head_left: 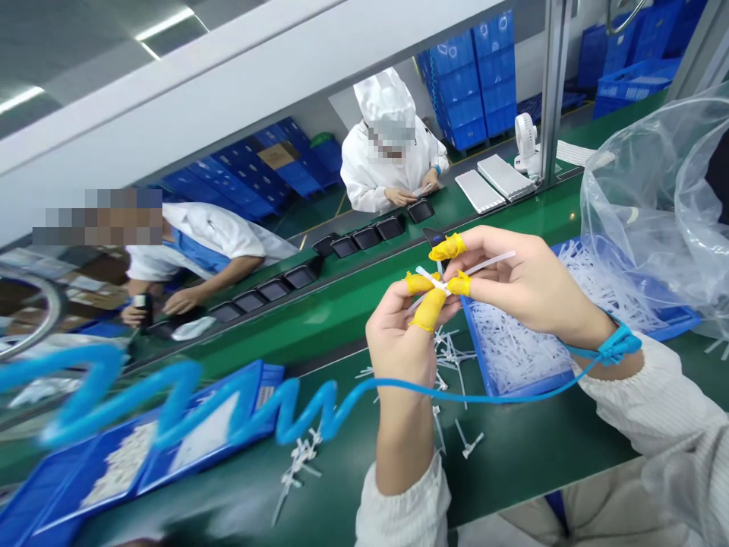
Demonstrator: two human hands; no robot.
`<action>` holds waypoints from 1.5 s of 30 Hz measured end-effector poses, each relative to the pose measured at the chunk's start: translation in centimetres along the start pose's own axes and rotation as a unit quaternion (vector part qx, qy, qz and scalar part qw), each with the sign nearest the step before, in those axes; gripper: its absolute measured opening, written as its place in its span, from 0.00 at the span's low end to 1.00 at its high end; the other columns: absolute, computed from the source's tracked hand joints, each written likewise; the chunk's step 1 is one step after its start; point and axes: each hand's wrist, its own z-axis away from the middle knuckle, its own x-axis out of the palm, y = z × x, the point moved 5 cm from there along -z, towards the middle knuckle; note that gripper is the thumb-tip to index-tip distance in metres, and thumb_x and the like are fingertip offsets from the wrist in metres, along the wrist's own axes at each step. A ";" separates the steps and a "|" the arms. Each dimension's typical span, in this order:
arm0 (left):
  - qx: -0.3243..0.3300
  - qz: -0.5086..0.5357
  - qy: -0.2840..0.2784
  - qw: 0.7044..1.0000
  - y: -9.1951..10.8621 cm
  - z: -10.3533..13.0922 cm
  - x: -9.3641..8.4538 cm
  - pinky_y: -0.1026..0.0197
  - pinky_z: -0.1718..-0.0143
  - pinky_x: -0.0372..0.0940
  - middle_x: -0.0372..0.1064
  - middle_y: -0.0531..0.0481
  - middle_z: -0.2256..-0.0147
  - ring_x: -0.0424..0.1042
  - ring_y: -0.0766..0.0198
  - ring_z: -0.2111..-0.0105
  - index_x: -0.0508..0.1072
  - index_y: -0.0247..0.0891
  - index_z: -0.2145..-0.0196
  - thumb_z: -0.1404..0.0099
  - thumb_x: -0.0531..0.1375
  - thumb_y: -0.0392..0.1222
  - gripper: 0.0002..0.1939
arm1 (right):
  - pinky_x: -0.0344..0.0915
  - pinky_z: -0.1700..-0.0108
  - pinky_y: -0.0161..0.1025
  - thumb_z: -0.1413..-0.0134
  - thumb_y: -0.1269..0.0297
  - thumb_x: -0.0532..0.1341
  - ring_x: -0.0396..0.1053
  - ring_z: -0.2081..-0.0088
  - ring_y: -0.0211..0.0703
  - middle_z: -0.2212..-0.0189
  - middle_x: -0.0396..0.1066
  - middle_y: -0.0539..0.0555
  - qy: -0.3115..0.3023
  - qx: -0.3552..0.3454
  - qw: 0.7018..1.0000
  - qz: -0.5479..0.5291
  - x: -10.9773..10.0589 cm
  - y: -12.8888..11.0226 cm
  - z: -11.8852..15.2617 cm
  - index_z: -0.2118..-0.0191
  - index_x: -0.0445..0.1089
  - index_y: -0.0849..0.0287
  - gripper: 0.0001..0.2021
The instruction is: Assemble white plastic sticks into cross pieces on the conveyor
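Note:
My left hand (399, 334) pinches a small white plastic fitting (440, 285) between thumb and forefinger. My right hand (518, 277) meets it there, its fingers closed on a thin translucent tube (494, 262) that sticks out to the right. Yellow covers wrap the fingertips of both hands, hiding part of the joint. Below them, loose fitting-and-tube pieces (449, 357) lie on the green bench (342, 471). Under my right forearm stands a blue tray (484, 365) full of short white tubes. A blue coiled cord (410, 386) runs from my right wristband (618, 343) across to the left.
Divided blue bins (114, 471) with small white parts stand at left. More assembled pieces (299, 463) lie nearby. A large clear bag (638, 190) covers the right tray. Black trays (364, 237) line the belt beyond. Two co-workers in white sit or stand across it.

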 end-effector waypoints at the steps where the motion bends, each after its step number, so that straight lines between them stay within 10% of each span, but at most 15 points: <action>1: 0.009 -0.001 0.003 1.000 -0.1 0.0 0.0 0.68 0.65 0.82 0.82 0.51 0.62 0.84 0.66 0.67 0.82 0.38 0.62 0.42 0.82 0.48 0.18 | 0.83 0.53 0.41 0.35 0.67 0.71 0.83 0.53 0.47 0.57 0.82 0.54 0.002 -0.011 1.000 0.000 0.0 0.0 0.0 0.47 0.79 0.59 0.13; 15: 0.218 -0.050 -0.012 0.975 0.9 0.5 0.0 0.65 0.64 0.80 0.73 0.55 0.67 0.79 0.68 0.67 0.84 0.42 0.64 0.37 0.80 0.47 0.12 | 0.83 0.54 0.40 0.38 0.69 0.75 0.86 0.58 0.47 0.61 0.84 0.50 0.025 -0.052 0.997 0.046 0.0 -1.9 0.8 0.56 0.76 0.56 0.09; 26: 0.411 -0.141 0.026 0.900 3.5 1.0 -1.0 0.64 0.65 0.73 0.79 0.54 0.63 0.77 0.67 0.65 0.83 0.43 0.61 0.33 0.78 0.42 0.09 | 0.83 0.41 0.45 0.29 0.68 0.70 0.84 0.47 0.46 0.50 0.83 0.55 -0.039 -0.163 0.986 -0.012 1.3 -1.8 1.3 0.39 0.76 0.58 0.16; 35: 0.463 -0.191 0.019 0.866 3.4 1.3 -0.7 0.58 0.63 0.78 0.80 0.54 0.62 0.81 0.62 0.63 0.80 0.41 0.65 0.33 0.76 0.36 0.08 | 0.83 0.40 0.45 0.27 0.71 0.66 0.84 0.47 0.46 0.51 0.83 0.54 -0.029 -0.190 0.980 0.042 1.2 -1.4 1.3 0.34 0.74 0.57 0.19; 45: 0.333 -0.135 0.072 0.930 2.1 0.8 -0.6 0.59 0.61 0.76 0.76 0.56 0.67 0.78 0.66 0.67 0.82 0.41 0.63 0.36 0.80 0.51 0.15 | 0.83 0.41 0.46 0.25 0.64 0.65 0.83 0.47 0.46 0.50 0.81 0.53 0.032 -0.160 0.983 0.082 1.7 -0.7 1.1 0.43 0.74 0.59 0.11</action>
